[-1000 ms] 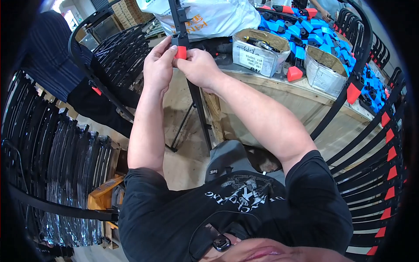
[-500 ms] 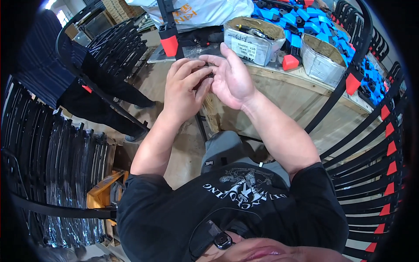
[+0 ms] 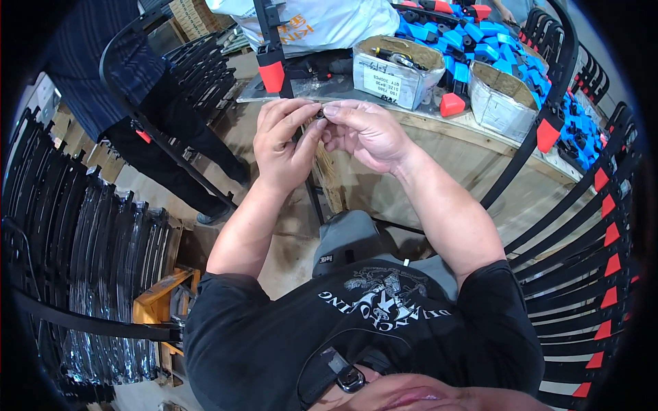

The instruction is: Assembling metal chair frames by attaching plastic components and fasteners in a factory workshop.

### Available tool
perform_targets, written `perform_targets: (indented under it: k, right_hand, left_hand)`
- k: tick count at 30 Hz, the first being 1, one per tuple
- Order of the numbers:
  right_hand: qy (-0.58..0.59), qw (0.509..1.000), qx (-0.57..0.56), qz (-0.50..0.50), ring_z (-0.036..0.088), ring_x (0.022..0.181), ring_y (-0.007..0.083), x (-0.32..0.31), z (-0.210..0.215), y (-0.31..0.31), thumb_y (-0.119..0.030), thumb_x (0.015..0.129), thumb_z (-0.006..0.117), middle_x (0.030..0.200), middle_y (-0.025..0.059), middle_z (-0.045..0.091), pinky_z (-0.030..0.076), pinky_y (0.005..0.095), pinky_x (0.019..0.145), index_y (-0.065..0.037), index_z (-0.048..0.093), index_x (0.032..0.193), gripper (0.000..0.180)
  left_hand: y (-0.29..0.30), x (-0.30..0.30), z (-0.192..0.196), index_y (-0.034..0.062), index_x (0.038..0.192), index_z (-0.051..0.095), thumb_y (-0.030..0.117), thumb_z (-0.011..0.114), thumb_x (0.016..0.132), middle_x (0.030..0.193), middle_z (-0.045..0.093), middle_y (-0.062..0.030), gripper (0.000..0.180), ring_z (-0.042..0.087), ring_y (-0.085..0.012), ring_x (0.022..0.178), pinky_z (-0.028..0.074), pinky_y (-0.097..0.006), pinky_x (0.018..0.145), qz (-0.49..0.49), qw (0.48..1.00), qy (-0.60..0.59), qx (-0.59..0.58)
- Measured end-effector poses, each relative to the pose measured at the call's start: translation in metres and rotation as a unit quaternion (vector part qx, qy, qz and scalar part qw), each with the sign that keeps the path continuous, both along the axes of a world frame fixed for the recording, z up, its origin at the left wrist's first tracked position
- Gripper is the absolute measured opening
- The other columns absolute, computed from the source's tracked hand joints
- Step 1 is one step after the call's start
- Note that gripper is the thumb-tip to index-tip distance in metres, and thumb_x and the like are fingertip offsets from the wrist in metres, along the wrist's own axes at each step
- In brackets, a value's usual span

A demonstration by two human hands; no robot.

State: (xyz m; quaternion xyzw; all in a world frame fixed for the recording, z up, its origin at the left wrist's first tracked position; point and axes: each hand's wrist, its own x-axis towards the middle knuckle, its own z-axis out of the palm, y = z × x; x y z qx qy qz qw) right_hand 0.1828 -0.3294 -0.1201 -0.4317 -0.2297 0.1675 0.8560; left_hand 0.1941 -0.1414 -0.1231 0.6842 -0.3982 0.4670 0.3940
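Note:
Both my hands meet in front of me, just short of the workbench edge. A small dark piece [image 3: 320,115], too small to name, is pinched at the fingertips between them. My left hand [image 3: 284,142] closes on it with thumb and fingers. My right hand [image 3: 364,134] presses its thumb and fingertips against it from the other side, its remaining fingers curled. Just beyond them, a black upright bar with a red block [image 3: 272,77] stands at the bench.
On the workbench [image 3: 480,133] are a carton [image 3: 387,85] with a tool on top, a second open box [image 3: 500,103], a loose red block [image 3: 452,105], a white sack [image 3: 322,27] and piled blue parts [image 3: 490,48]. Black bars stack [image 3: 113,274] at left. A person [image 3: 113,75] stands far left.
My right hand has turned from an open, raised-thumb pose into a pinch, its thumb brought down to the small dark piece. My left hand has shifted slightly.

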Motion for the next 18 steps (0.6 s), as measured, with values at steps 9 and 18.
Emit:
perform_targets:
  k: [9, 18]
  right_hand:
    - [-0.150, 0.949, -0.170, -0.218, 0.066, 0.072, 0.0109, 0.041, 0.034, 0.025, -0.013, 0.094, 0.068, 0.086, 0.0048, 0.069, 0.056, 0.0261, 0.063, 0.002, 0.068, 0.107, 0.019]
    - [-0.408, 0.732, -0.345, -0.422, 0.070, 0.079, 0.0187, 0.100, 0.071, 0.062, -0.017, 0.091, 0.068, 0.093, 0.0135, 0.072, 0.056, 0.0337, 0.076, 0.005, 0.067, 0.108, 0.028]
  left_hand:
    - [0.034, 0.033, 0.043, 0.0019, 0.124, 0.064, 0.021, 0.081, 0.081, 0.117, 0.068, -0.0167, 0.050, 0.064, -0.0309, 0.107, 0.050, -0.040, 0.092, 0.155, 0.979, 0.116, -0.062]
    - [0.028, 0.079, 0.043, -0.0058, 0.133, 0.058, 0.017, 0.075, 0.086, 0.110, 0.071, -0.0231, 0.055, 0.072, -0.0312, 0.098, 0.055, -0.037, 0.088, 0.121, 0.976, 0.174, -0.049]
